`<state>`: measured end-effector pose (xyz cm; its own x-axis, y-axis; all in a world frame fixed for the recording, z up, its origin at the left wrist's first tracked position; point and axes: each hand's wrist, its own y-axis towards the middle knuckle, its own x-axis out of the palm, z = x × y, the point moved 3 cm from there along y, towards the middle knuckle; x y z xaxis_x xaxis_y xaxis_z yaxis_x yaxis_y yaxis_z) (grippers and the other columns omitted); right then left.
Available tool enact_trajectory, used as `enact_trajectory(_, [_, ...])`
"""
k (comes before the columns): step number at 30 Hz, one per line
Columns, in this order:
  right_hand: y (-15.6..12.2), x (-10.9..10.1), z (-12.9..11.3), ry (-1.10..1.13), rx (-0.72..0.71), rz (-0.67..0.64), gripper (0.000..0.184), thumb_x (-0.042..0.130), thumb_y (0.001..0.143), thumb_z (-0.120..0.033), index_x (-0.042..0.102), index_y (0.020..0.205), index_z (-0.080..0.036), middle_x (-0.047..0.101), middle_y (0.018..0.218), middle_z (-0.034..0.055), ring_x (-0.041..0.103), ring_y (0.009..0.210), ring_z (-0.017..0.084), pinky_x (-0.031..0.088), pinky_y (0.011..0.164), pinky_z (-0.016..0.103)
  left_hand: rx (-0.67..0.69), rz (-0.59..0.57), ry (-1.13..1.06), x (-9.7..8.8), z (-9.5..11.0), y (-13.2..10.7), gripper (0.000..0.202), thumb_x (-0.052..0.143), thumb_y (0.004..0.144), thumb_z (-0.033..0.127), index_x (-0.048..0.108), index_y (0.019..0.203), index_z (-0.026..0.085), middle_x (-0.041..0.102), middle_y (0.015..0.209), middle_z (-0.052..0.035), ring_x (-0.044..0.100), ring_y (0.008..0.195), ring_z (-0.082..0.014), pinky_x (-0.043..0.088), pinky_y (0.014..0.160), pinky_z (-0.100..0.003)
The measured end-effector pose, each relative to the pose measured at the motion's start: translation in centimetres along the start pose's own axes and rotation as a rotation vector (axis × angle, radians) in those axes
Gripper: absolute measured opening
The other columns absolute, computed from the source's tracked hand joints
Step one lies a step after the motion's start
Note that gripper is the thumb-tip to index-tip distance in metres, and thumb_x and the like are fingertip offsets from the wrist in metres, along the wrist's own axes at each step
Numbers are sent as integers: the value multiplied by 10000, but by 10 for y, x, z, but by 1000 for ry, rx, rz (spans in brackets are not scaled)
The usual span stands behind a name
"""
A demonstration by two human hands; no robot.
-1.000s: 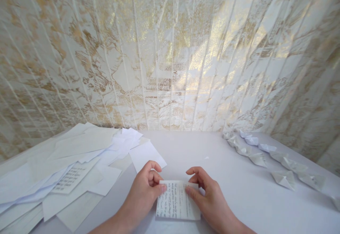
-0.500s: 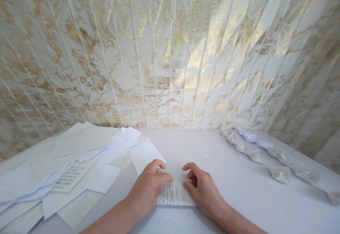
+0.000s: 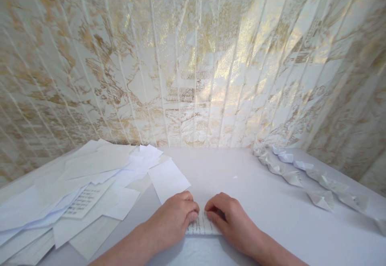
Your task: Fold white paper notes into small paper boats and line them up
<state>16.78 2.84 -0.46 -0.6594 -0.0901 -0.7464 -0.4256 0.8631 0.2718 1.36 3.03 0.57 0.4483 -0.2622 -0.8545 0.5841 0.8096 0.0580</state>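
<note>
A folded sheet of printed paper (image 3: 201, 227) lies flat on the white table in front of me, its straight folded edge toward me. My left hand (image 3: 177, 217) is closed over its left part, thumb and fingers pinched at the far edge. Close beside it, my right hand (image 3: 230, 219) pinches the far edge of the same paper on the right, fingers curled. Both hands cover much of the sheet, so its far edge is mostly hidden.
A heap of loose paper sheets (image 3: 90, 177) spreads over the left side, one sheet (image 3: 169, 179) reaching near my left hand. Several folded paper boats (image 3: 321, 199) stand in rows at the right. A tiny paper scrap (image 3: 235, 177) lies beyond my hands. A patterned curtain (image 3: 193, 64) hangs behind the table.
My hands have come closer together, and their fingers have closed from a more open curl into pinches at the paper's far edge. The view has shifted slightly.
</note>
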Motion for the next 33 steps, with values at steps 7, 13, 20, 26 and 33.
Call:
enact_trajectory(7, [-1,5,-6,-34,1,-56,183,476,779,-57,602,732,-180,593,771,20,523,773,163,391,727,269,-107,29,27,5,4,0,107,498,761,231,588,810,202,537,842,-29,527,825,-193,392,741,-283])
enact_trajectory(13, [-4,9,-10,-146,17,-52,177,477,740,-28,572,782,-172,571,831,34,487,798,179,364,747,298,-143,49,96,12,6,2,100,520,741,243,532,826,193,525,877,-46,498,848,-224,380,746,-335])
enact_trajectory(20, [-12,18,-17,-335,-13,-70,165,443,761,-50,538,828,-168,536,874,64,450,811,206,349,741,327,-154,46,198,18,11,-2,115,481,771,260,518,856,191,516,923,-70,455,890,-251,352,781,-374])
enact_trajectory(26, [-19,7,-15,-320,-95,-178,288,433,720,-21,532,942,-176,505,950,73,427,872,215,342,783,341,-139,-70,80,8,7,-5,217,461,737,154,500,946,202,493,1002,-59,432,959,-232,336,850,-368])
enact_trajectory(33, [-18,11,-15,-273,-40,-144,269,412,733,-45,529,943,-166,509,938,81,420,855,226,344,773,365,-182,-33,93,11,8,-6,191,500,708,213,499,898,195,499,964,-61,424,944,-242,332,836,-369])
